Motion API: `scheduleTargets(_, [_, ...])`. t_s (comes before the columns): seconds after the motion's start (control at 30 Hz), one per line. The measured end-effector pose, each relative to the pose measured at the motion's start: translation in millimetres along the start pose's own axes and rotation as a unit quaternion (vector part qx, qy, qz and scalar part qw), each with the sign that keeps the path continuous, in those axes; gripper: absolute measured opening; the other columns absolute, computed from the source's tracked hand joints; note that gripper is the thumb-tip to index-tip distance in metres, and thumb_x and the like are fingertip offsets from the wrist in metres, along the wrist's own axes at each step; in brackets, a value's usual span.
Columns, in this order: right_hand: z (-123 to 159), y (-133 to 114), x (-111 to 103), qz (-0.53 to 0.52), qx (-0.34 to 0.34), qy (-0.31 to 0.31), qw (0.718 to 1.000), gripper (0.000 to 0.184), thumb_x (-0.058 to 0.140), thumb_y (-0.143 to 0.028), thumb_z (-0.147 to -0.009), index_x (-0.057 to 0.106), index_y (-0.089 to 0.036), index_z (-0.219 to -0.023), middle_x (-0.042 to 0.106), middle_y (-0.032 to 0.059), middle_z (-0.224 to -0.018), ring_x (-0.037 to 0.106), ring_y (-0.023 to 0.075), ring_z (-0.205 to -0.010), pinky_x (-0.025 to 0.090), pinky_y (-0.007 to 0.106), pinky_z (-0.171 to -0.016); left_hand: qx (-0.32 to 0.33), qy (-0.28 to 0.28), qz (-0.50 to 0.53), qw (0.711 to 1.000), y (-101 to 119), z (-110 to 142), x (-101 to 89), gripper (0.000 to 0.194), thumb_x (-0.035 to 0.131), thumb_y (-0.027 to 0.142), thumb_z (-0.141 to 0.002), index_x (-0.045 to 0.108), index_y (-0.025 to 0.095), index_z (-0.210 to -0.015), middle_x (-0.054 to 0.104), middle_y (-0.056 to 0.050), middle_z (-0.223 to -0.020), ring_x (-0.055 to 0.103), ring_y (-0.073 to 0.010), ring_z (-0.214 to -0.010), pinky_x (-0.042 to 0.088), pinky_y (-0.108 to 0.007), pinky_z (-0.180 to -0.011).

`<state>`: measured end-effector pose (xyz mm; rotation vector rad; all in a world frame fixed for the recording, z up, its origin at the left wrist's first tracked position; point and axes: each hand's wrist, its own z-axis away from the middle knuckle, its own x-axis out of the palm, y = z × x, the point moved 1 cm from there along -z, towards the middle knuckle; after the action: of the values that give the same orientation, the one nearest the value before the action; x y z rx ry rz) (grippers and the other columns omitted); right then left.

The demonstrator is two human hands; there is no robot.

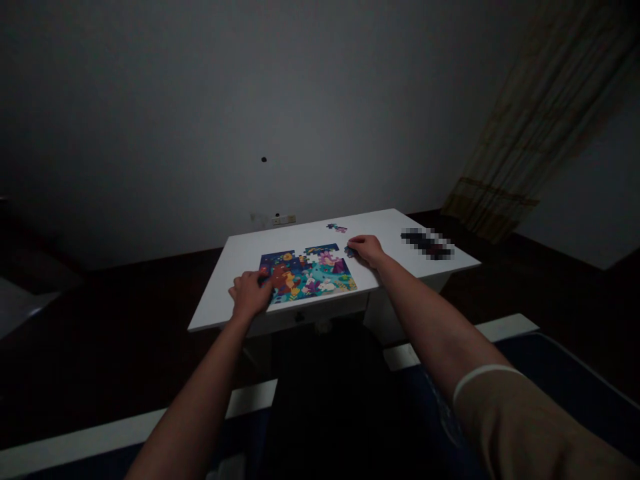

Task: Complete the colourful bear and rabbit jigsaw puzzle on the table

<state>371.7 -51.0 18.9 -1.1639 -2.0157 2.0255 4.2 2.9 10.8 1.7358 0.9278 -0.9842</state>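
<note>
A colourful jigsaw puzzle (315, 280) lies on the white table, with animals, flowers and leaves in its picture. White gaps show in its upper middle and right parts. My left hand (250, 293) rests at the puzzle's left edge, fingers apart, with nothing visible in it. Just beyond the puzzle's upper right side, my right hand (367, 250) is closed in a pinch on a dark blue puzzle piece (350, 252). Its fingers cover part of that piece. Farther back lie a few loose puzzle pieces (337, 228), close together.
The white table (215, 293) stands near a grey wall (175, 133) with a socket strip (284, 219). A blurred-out dark object (427, 244) lies at the table's right. A patterned curtain (505, 147) hangs at the right. White rails and dark blue surfaces are close below my arms.
</note>
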Motion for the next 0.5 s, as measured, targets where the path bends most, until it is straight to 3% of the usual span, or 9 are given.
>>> scheduleTargets(0.23, [-9, -7, 21, 0.090, -0.038, -0.069, 0.993, 0.013, 0.067, -0.028, -0.089, 0.073, -0.017, -0.091, 0.075, 0.0054, -0.082, 0.063, 0.0179, -0.079, 0.047, 0.029, -0.071, -0.022, -0.029, 0.038, 0.999, -24, -21, -8.0, 0.058, 0.049, 0.061, -0.093, 0.072, 0.020, -0.127, 0.065, -0.024, -0.133, 0.055, -0.0456, -0.124, 0.041, -0.059, -0.084])
scheduleTargets(0.37, [-16, -7, 20, 0.171, -0.077, -0.101, 0.977, 0.015, 0.069, -0.029, -0.090, 0.073, -0.015, -0.092, 0.075, 0.0062, -0.088, 0.060, 0.0167, -0.081, 0.041, 0.029, -0.072, -0.046, -0.024, 0.034, 0.998, -40, -39, -11.7, 0.062, 0.049, 0.058, -0.091, 0.071, 0.013, -0.126, 0.061, -0.029, -0.134, 0.050, -0.0480, -0.129, 0.037, -0.062, -0.086])
scheduleTargets(0.5, [-18, -9, 19, 0.246, -0.127, -0.115, 0.954, 0.023, 0.062, -0.034, -0.098, 0.072, -0.014, -0.103, 0.075, 0.0108, -0.103, 0.060, 0.0182, -0.088, 0.040, 0.029, -0.075, -0.044, -0.015, 0.008, 0.999, -50, -61, -5.5, 0.064, 0.048, 0.057, -0.090, 0.068, 0.010, -0.128, 0.057, -0.028, -0.140, 0.046, -0.0462, -0.133, 0.035, -0.063, -0.092])
